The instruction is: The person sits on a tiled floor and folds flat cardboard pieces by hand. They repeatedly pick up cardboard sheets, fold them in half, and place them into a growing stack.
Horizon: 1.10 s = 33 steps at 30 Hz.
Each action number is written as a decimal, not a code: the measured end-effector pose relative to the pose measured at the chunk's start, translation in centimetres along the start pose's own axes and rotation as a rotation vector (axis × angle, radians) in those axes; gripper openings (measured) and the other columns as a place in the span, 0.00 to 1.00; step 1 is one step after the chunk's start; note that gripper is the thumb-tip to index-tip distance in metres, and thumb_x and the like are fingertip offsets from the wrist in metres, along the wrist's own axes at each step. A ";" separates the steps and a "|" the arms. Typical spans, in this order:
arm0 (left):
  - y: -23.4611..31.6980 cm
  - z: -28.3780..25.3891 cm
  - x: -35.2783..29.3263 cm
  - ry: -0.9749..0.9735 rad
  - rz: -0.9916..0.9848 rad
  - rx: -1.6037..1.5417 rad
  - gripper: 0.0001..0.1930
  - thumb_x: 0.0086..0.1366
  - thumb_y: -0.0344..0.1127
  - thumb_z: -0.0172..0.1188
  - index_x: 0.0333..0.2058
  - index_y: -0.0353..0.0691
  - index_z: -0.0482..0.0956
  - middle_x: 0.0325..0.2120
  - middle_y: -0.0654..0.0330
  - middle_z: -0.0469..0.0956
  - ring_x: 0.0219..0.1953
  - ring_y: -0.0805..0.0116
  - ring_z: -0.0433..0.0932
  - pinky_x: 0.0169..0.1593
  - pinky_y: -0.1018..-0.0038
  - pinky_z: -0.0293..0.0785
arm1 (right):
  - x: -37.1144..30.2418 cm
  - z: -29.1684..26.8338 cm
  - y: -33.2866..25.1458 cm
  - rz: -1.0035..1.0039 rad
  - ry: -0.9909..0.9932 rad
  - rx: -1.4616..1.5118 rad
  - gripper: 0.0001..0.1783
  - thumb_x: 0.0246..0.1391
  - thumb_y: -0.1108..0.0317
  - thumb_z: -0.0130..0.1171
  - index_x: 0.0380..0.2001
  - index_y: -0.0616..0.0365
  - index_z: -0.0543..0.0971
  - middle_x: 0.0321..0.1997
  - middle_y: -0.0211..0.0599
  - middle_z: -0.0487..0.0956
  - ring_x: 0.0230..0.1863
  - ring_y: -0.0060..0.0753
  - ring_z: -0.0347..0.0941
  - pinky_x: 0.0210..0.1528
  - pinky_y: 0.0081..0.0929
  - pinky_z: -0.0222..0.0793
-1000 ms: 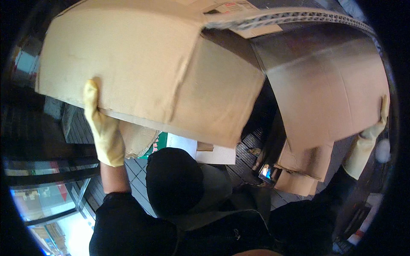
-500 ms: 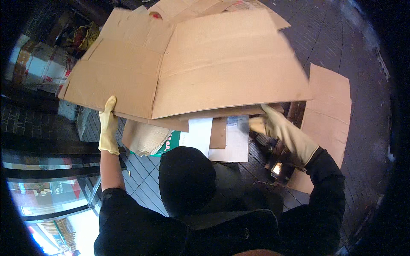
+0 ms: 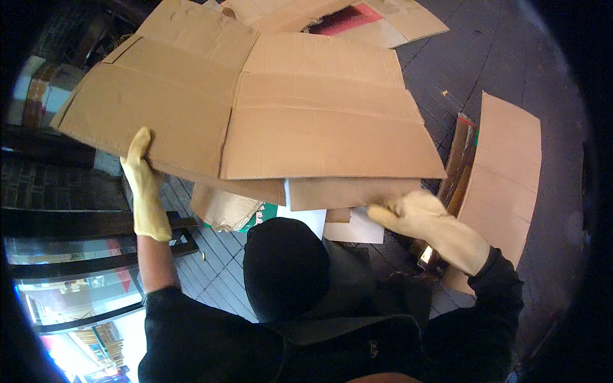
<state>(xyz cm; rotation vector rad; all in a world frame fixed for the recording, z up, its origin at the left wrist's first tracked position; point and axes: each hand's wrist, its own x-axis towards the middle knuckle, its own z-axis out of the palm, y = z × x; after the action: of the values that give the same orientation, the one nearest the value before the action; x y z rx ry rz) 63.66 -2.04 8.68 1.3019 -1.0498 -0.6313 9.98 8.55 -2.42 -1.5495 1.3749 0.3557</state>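
A large flattened cardboard box [image 3: 325,127] spreads out in front of me, creased down its middle. My left hand [image 3: 142,179], in a pale yellow rubber glove, is closed on its near left edge, thumb on top. A lower cardboard flap [image 3: 351,191] shows beneath its near edge. My right hand [image 3: 428,223], gloved the same way, is beside the right end of this flap. Its fingers are bent and smeared by motion, so I cannot tell whether they touch the cardboard. Under the sheet lie a white sheet [image 3: 364,231] and a crumpled brown cardboard piece [image 3: 227,207].
A long cardboard panel [image 3: 501,172] leans at the right beside narrow folded cardboard [image 3: 456,166]. More cardboard [image 3: 408,19] lies at the far side, with a pink patch [image 3: 348,20]. A glass door [image 3: 76,293] stands at the left. The ground is dark paving [image 3: 217,262].
The cardboard box has shifted left and tilted flatter, with my left hand moving left along with it. My right hand has come down away from the sheet's upper edge, and a lower flap now shows.
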 end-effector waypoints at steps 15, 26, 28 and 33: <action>6.0 20.6 -16.8 -1.002 0.573 0.934 0.44 0.61 0.27 0.77 0.74 0.29 0.68 0.71 0.34 0.72 0.75 0.40 0.70 0.76 0.49 0.70 | 20.7 12.5 -2.0 -0.610 0.741 -0.260 0.52 0.66 0.34 0.62 0.83 0.54 0.64 0.86 0.75 0.54 0.84 0.85 0.52 0.84 0.64 0.52; -13.2 30.4 -26.5 -1.550 0.899 1.055 0.48 0.63 0.46 0.74 0.77 0.28 0.67 0.77 0.28 0.66 0.77 0.34 0.72 0.75 0.47 0.71 | 14.5 13.9 2.8 -0.444 0.662 -0.001 0.46 0.64 0.36 0.65 0.76 0.53 0.71 0.80 0.68 0.64 0.80 0.77 0.60 0.80 0.61 0.58; -13.9 30.0 -25.3 -1.637 0.793 0.912 0.46 0.67 0.47 0.72 0.77 0.29 0.67 0.77 0.30 0.66 0.78 0.35 0.70 0.78 0.48 0.68 | 15.5 13.5 1.9 -0.448 0.675 0.028 0.45 0.64 0.37 0.65 0.75 0.52 0.73 0.79 0.67 0.65 0.79 0.76 0.62 0.80 0.61 0.59; -11.4 27.5 -16.7 -1.301 0.101 0.493 0.46 0.79 0.63 0.63 0.81 0.37 0.64 0.80 0.34 0.62 0.85 0.40 0.56 0.85 0.52 0.54 | 17.3 13.3 0.7 -0.419 0.646 0.092 0.42 0.63 0.38 0.66 0.72 0.51 0.76 0.77 0.64 0.70 0.77 0.73 0.65 0.78 0.59 0.62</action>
<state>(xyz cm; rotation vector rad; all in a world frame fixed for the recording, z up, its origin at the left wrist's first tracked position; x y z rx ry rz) 34.15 -2.57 -8.36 1.1631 -2.4236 -1.2422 19.73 9.33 -21.92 -1.9060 1.4521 -0.5015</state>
